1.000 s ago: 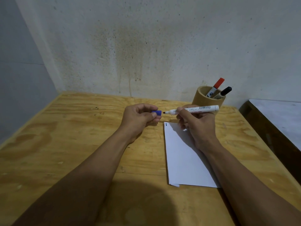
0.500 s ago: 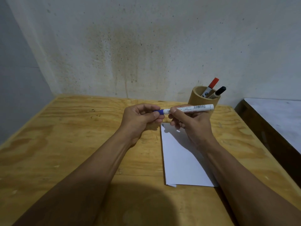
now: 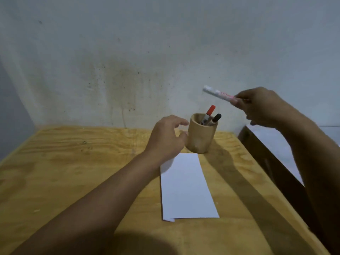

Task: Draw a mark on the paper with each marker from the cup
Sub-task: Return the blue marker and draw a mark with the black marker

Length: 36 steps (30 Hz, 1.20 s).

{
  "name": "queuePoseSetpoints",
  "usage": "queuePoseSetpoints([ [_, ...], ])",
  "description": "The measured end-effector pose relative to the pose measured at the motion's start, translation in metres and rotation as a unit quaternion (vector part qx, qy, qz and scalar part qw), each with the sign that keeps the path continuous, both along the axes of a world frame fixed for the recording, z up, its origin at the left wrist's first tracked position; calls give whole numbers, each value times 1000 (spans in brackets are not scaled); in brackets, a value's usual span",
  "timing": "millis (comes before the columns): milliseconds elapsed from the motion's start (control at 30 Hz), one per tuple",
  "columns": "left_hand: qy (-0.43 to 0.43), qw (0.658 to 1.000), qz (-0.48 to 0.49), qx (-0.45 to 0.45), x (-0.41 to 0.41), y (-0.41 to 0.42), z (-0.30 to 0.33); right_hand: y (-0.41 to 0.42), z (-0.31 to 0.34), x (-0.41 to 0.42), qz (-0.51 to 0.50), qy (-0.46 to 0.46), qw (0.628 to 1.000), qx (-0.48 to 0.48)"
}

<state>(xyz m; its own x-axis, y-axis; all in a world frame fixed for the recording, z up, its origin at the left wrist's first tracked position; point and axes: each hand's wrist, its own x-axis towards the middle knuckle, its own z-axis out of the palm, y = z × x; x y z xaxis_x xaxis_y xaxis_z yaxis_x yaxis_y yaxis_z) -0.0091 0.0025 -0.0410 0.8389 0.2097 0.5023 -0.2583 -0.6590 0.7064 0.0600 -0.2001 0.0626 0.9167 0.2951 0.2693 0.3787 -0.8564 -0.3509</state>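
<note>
Right hand [image 3: 261,107]: raised above and to the right of the cup, fingers closed around one end of a white-barrelled marker [image 3: 219,94]. The marker is blurred by motion; its free end points up and to the left, toward the wall. Whether that marker is capped cannot be determined.

Left hand [image 3: 167,138]: held low over the table, directly left of the wooden cup [image 3: 201,135]. Fingers are loosely curled and partly spread; the thumb and forefinger lie at the cup's left wall. Contact with the cup appears likely but cannot be confirmed. The hand holds nothing visible.

Cup contents — two markers, both leaning to the right: a red-capped marker [image 3: 208,114] and a black-capped marker [image 3: 215,118]. The cup stands upright near the far edge of the plywood table [image 3: 73,162], just beyond the paper.

Paper [image 3: 185,186]: a white sheet lying flat on the table, long side running away from the person, its far left corner covered by the left wrist. The visible surface shows no mark.

A second, darker table [image 3: 266,153] stands just beside the right edge of the plywood table. A stained, pale wall [image 3: 128,61] rises behind both.
</note>
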Motion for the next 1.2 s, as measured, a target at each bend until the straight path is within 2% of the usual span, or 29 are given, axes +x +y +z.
queuePoseSetpoints([
  [100, 29, 992, -35, 117, 13, -10, 7, 1, 14, 12, 8, -52, 997, -64],
  [167, 47, 984, -36, 169, 18, -15, 9, 10, 11, 22, 27, -71, 995, -64],
  [233, 47, 981, -34, 188, 21, -16, 7, 20, 3, 29, 32, -69, 997, -18],
  [467, 61, 981, -19, 185, 24, -13, -1, 39, -48, 42, 9, 4, 986, 166],
  [567, 65, 981, -29, 179, 21, -12, -2, 36, -55, 31, -12, -21, 972, 233],
  [633, 64, 983, -30, 171, 20, -11, -2, 32, -58, 24, 8, -19, 975, 222],
  [767, 70, 984, -26, 161, 20, -13, -2, 28, -69, 24, 65, 40, 987, 141],
  [900, 65, 983, -40, 169, 21, -11, -1, 26, -72, 25, 83, -15, 988, 132],
  [1067, 87, 982, -53, 156, 24, -10, -2, 19, -46, 21, 78, -93, 955, 272],
  [1200, 98, 990, -66, 79, 22, -10, 9, 17, -7, -3, 123, -102, 916, 369],
])
